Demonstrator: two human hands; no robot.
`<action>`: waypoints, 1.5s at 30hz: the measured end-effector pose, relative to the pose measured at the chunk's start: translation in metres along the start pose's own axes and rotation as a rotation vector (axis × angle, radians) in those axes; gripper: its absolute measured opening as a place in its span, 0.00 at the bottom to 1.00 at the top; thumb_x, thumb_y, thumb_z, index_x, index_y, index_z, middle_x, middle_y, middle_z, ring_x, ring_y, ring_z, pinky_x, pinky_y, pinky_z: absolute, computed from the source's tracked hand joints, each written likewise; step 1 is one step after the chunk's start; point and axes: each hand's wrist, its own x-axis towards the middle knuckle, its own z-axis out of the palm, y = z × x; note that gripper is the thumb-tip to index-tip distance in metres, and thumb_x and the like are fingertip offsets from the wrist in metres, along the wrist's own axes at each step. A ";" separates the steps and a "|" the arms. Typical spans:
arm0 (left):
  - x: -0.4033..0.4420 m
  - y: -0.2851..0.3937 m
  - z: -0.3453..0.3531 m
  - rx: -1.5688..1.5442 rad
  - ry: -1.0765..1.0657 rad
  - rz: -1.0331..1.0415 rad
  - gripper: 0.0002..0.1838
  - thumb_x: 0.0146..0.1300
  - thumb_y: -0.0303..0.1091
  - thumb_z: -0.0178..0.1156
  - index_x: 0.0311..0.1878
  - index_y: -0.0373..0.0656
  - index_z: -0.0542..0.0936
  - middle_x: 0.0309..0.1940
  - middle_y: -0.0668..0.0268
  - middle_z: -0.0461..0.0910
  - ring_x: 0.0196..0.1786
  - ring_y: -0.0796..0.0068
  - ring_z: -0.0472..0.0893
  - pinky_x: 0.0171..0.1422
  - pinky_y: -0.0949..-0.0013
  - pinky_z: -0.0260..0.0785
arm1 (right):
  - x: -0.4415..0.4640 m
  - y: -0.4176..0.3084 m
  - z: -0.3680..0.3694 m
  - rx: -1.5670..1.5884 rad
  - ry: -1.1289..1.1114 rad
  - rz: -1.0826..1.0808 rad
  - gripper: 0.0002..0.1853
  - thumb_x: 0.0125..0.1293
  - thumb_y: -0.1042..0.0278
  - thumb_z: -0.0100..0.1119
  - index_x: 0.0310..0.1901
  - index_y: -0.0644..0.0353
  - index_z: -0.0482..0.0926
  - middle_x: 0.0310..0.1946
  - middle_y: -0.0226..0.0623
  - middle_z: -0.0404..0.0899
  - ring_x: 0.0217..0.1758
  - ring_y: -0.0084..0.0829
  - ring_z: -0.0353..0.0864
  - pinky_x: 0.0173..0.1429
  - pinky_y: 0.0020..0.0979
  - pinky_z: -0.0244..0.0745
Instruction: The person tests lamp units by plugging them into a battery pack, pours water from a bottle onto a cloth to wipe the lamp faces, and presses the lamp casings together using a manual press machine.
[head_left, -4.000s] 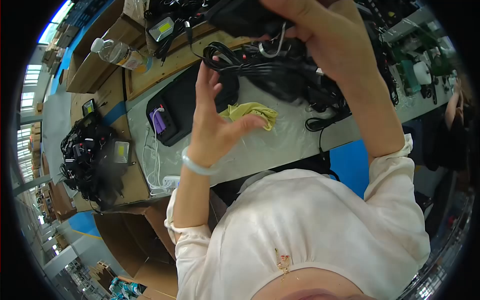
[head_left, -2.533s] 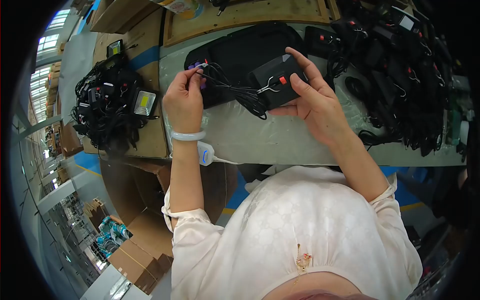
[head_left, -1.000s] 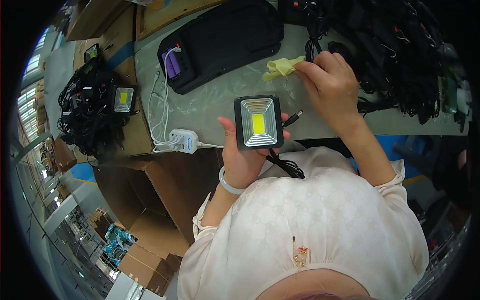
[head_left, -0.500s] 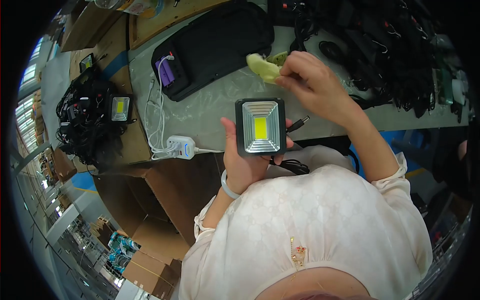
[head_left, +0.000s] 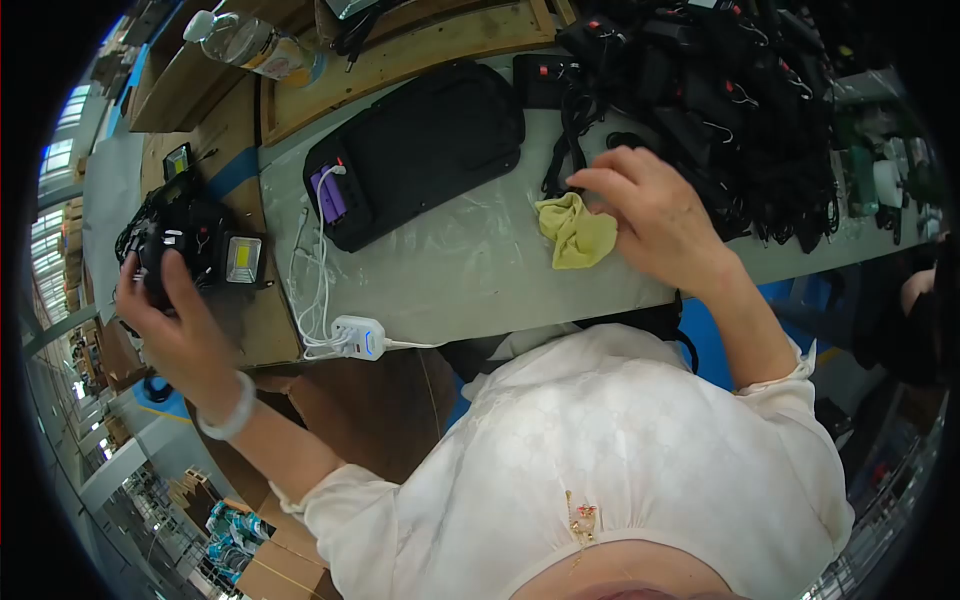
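My left hand (head_left: 185, 325) is at the far left, its thumb and fingers around a black lamp (head_left: 152, 268) at the near side of a heap of black lamps and cables (head_left: 205, 228). The lamp's front is hidden. One lamp in the heap shows its yellow and silver face (head_left: 243, 259). Over the table, my right hand (head_left: 650, 210) has loosely bent fingers, spread apart, with nothing seen between them. A crumpled yellow-green cloth (head_left: 580, 235) lies on the grey tabletop (head_left: 450, 280), just beside and below these fingers.
A black case (head_left: 425, 145) with a purple device (head_left: 329, 196) lies behind. A white charger (head_left: 358, 338) sits at the table's front edge. More black lamps and cables (head_left: 720, 120) are piled at right. A bottle (head_left: 255, 45) lies at upper left.
My left hand has moved from the front middle to the left heap, taking the lamp along. My right hand has let go of the cloth, which now lies lower on the table.
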 end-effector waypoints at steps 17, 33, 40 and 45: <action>0.005 -0.053 0.035 -0.031 -0.181 0.317 0.23 0.70 0.41 0.66 0.64 0.44 0.79 0.66 0.55 0.77 0.65 0.55 0.79 0.73 0.58 0.67 | 0.118 0.060 -0.056 0.169 0.228 0.133 0.37 0.53 0.60 0.78 0.60 0.64 0.69 0.46 0.45 0.81 0.58 0.37 0.79 0.68 0.38 0.70; -0.121 0.114 0.098 -0.839 -0.563 -0.029 0.16 0.68 0.21 0.62 0.58 0.36 0.78 0.45 0.63 0.85 0.43 0.75 0.85 0.50 0.71 0.78 | 0.061 -0.011 -0.057 1.581 0.161 0.172 0.21 0.75 0.63 0.60 0.65 0.60 0.73 0.51 0.38 0.83 0.54 0.33 0.86 0.55 0.42 0.88; -0.162 0.055 0.090 -0.188 -0.478 0.358 0.27 0.54 0.15 0.60 0.59 0.37 0.80 0.52 0.54 0.81 0.50 0.50 0.83 0.56 0.57 0.78 | 0.017 -0.009 0.033 1.645 0.178 0.668 0.24 0.75 0.63 0.63 0.68 0.55 0.69 0.53 0.36 0.80 0.53 0.28 0.85 0.53 0.41 0.89; -0.150 0.044 0.075 0.088 -0.554 0.429 0.20 0.57 0.16 0.60 0.54 0.39 0.84 0.48 0.56 0.82 0.48 0.54 0.83 0.49 0.60 0.78 | 0.015 -0.013 0.038 1.448 0.152 0.639 0.25 0.74 0.62 0.64 0.68 0.52 0.69 0.55 0.35 0.79 0.54 0.27 0.83 0.55 0.41 0.87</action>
